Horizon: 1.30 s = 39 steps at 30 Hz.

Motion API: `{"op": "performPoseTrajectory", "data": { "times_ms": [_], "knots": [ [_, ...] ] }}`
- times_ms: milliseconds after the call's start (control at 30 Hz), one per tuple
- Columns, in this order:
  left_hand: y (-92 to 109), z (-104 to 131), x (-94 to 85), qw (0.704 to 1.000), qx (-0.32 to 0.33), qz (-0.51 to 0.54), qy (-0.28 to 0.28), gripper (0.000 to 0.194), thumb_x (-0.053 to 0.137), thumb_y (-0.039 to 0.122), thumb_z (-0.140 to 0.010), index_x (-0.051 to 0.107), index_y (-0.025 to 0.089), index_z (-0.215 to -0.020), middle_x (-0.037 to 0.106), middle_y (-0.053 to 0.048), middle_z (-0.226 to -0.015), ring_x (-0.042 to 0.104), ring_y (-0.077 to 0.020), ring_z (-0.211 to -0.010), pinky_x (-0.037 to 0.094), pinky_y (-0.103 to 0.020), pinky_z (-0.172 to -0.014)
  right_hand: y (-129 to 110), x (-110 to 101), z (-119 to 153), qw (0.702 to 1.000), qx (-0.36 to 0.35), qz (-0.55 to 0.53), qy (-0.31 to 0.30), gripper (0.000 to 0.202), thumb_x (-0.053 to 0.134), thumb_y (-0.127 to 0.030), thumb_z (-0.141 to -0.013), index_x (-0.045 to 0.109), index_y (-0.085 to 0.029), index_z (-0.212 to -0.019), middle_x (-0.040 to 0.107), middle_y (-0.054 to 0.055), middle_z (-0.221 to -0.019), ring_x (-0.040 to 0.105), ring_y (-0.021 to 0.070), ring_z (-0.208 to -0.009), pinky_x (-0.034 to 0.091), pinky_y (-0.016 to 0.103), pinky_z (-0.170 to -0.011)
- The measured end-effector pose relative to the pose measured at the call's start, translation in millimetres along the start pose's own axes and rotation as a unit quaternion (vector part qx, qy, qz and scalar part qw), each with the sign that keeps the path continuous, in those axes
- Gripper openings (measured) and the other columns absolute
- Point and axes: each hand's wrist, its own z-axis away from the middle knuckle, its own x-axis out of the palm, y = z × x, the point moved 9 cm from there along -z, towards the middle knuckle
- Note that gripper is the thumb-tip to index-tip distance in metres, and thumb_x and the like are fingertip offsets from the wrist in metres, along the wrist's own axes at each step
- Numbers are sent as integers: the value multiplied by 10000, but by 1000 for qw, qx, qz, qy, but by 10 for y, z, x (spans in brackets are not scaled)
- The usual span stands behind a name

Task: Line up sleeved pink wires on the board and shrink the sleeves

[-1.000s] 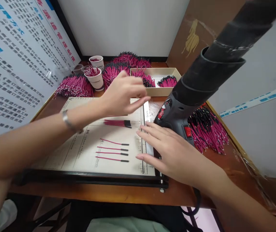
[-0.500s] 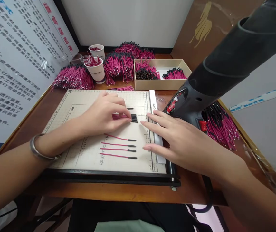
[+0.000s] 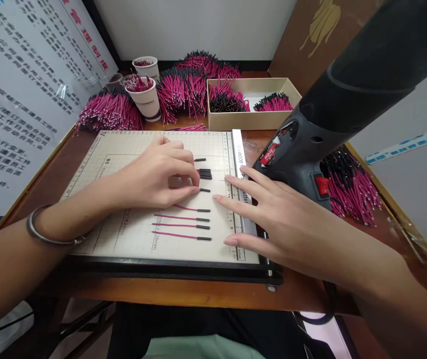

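My left hand is closed on the cutter board, thumb and index finger pinched on a pink wire whose black-sleeved end sticks out past the fingertips. Just beyond the pinch, a small bundle of black-tipped wires comes out from under the fingers. Another black tip shows farther back. Nearer me, several pink wires lie spaced in a row, black ends to the right. My right hand is open, fingers spread over the cutter's white edge strip, holding nothing.
Behind the board stand paper cups of wires, heaped wires and a cardboard box holding more. At the right, a dark heat-gun-like tool with a red switch leans beside another wire pile.
The wire at my left fingertips has moved toward me, away from the bundle, leaving a gap. My right hand has stayed nearly in place. The whole view has shifted slightly.
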Motion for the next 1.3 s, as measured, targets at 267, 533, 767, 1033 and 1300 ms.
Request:
{"op": "performPoseTrajectory", "data": {
  "times_ms": [267,533,767,1033,1300],
  "knots": [
    [10,15,28,1000,-6,-7,-20,274,570,341,-1018,748,205,-861,707,-3,-834,551,-175,-816,268,-387,-864,-15,12,-13,1000,12,-14,15,586,396,-516,-1112,664,-155,-1488,611,221,-1489,539,499,-1436,586,680,-1023],
    [-37,21,46,999,-1,28,-31,240,593,351,-1046,753,230,-915,723,-2,-879,566,-182,-866,271,-389,-877,-20,34,-56,999,32,-10,27,589,404,-537,-1105,695,-155,-1446,621,225,-1446,552,485,-1393,600,664,-981],
    [-57,17,62,999,-12,37,-35,246,600,385,-1024,751,239,-897,743,-11,-870,579,-191,-858,298,-411,-908,8,28,-45,999,28,-16,6,613,369,-550,-1111,669,-163,-1481,605,220,-1489,526,477,-1425,571,682,-1033],
    [-23,19,37,999,-14,35,-35,255,618,406,-1019,752,232,-888,758,0,-895,578,-189,-843,284,-411,-916,8,21,13,1000,23,-18,-6,608,341,-551,-1122,668,-188,-1484,574,191,-1559,497,467,-1491,573,684,-1051],
    [-13,16,53,998,-7,48,-30,205,646,358,-1014,741,232,-884,752,16,-880,586,-181,-840,269,-406,-892,1,13,-9,1000,18,-20,-5,599,377,-551,-1115,668,-179,-1483,579,205,-1551,508,480,-1476,602,684,-996]
  ]
}}
